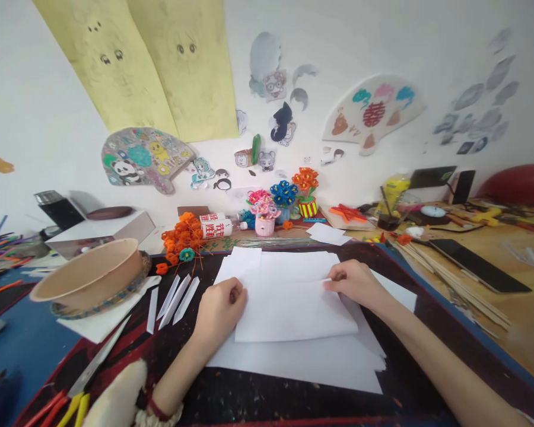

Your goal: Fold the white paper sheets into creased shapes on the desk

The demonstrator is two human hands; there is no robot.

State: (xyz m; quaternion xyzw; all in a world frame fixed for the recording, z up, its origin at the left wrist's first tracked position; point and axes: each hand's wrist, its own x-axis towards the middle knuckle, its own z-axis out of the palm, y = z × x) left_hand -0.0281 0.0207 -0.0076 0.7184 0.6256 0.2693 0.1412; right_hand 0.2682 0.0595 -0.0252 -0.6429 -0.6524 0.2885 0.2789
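Observation:
A folded white sheet of paper (293,311) lies on a loose stack of white paper (293,362), its crease towards me. My left hand (220,305) is at the sheet's left edge, fingers curled and closed on it, the fingertips partly hidden. At the upper right edge, my right hand (349,280) pinches the paper between thumb and fingers. Several narrow folded paper strips (175,299) lie left of my left hand. A smaller white piece of paper (247,258) rests at the back of the stack.
Scissors (91,373) and red- and yellow-handled tools (62,409) lie at the lower left. A beige bowl (89,270) stands behind them. Orange craft flowers (184,234), glue bottles (216,228) and small flower pots (264,225) line the back. Wooden sticks (454,284) and a black phone (478,265) lie right.

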